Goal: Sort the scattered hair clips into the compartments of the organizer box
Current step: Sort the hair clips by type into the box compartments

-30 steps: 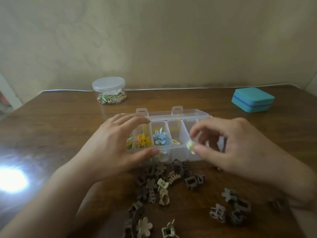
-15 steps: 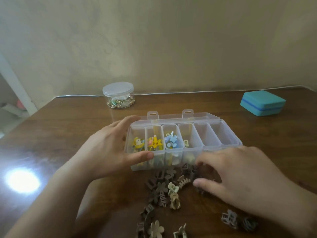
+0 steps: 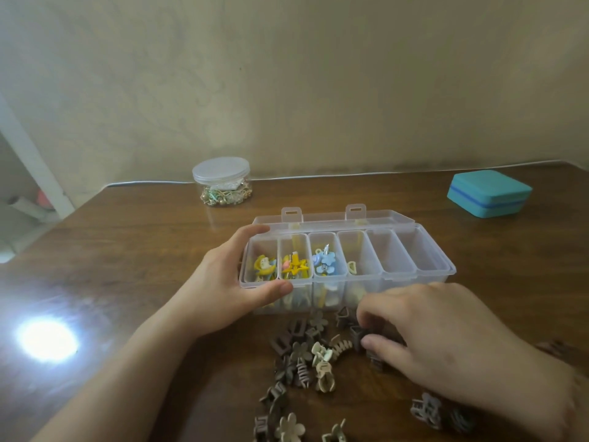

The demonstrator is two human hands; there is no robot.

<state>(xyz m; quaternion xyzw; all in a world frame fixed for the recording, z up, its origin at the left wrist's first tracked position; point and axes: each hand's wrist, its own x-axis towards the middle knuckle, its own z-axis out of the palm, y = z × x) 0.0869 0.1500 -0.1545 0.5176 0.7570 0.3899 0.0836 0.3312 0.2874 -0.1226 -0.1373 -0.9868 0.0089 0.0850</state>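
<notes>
A clear plastic organizer box (image 3: 433,272) stands open on the wooden table, lid tipped back. Its three left compartments hold yellow, pink and blue clips; the fourth holds a small pale yellow clip (image 3: 352,267). My left hand (image 3: 216,288) grips the box's left end, thumb on the front wall and fingers on the back rim. In front of the box lies a pile of brown and beige hair clips (image 3: 306,355). My right hand (image 3: 446,346) reaches into the pile, with thumb and forefinger pinching a dark brown clip (image 3: 355,334).
A lidded clear jar (image 3: 221,180) of trinkets stands at the back left, and a teal case (image 3: 489,193) at the back right. More loose clips (image 3: 425,409) lie near my right wrist. A bright glare spot (image 3: 47,339) marks the table's left side.
My right hand held a pale clip over the box, then dropped to the pile and now pinches a brown clip. The left hand kept its hold on the box.
</notes>
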